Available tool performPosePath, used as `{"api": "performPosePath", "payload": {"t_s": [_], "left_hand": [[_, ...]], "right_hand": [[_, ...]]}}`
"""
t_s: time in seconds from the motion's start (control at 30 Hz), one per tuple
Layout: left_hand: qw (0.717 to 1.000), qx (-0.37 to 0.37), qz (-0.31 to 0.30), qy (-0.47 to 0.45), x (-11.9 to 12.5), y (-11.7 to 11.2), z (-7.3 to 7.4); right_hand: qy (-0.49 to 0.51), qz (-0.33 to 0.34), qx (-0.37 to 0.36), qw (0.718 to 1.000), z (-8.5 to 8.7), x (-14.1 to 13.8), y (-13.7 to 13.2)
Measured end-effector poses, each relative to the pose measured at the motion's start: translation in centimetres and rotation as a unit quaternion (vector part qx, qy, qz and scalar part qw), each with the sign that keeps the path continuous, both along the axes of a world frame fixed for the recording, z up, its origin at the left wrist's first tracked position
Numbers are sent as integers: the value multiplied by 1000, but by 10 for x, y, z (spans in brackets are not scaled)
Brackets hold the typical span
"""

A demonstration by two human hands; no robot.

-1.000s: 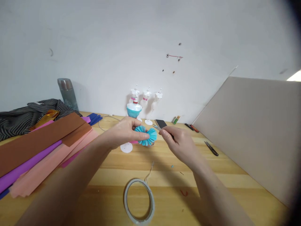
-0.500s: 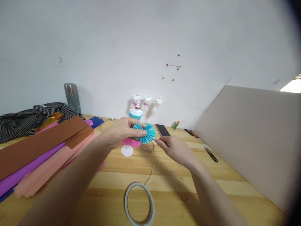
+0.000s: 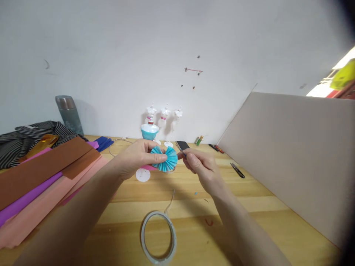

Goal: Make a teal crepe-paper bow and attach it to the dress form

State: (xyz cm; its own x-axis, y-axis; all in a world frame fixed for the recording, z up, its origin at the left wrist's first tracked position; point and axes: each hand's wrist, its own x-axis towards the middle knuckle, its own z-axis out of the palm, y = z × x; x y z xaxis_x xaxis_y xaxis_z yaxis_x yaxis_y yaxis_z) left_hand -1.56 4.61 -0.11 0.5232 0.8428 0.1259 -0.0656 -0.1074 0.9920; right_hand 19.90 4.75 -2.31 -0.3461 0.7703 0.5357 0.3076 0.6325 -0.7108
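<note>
My left hand pinches a pleated turquoise paper fan and holds it above the wooden table. My right hand is closed in a pinch right at the fan's right edge, on something thin that I cannot make out. A white disc and a pink paper piece lie under my left hand. A roll of clear tape lies near the front edge.
Long sheets of brown, purple and pink crepe paper cover the left side. Small white doll figures, a phone, a steel flask, striped cloth and snips stand further back. A grey board leans at right.
My right hand rose from below the fan to its right edge. The camera turned a little, so everything sits further left in view.
</note>
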Motion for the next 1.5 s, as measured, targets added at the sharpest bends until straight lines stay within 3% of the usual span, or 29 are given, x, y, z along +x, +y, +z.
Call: {"api": "performPosePath", "payload": {"t_s": [0.37,0.83,1.5], "left_hand": [[997,54,5,54,4,-1,3],[999,19,21,31,6,-1,0],[1000,23,-1,13,6,1,-1]], "right_hand": [[20,47,-36,998,-6,-7,2],[0,8,0,1000,-3,-10,-1],[-24,-29,53,998,-1,-13,-2]]}}
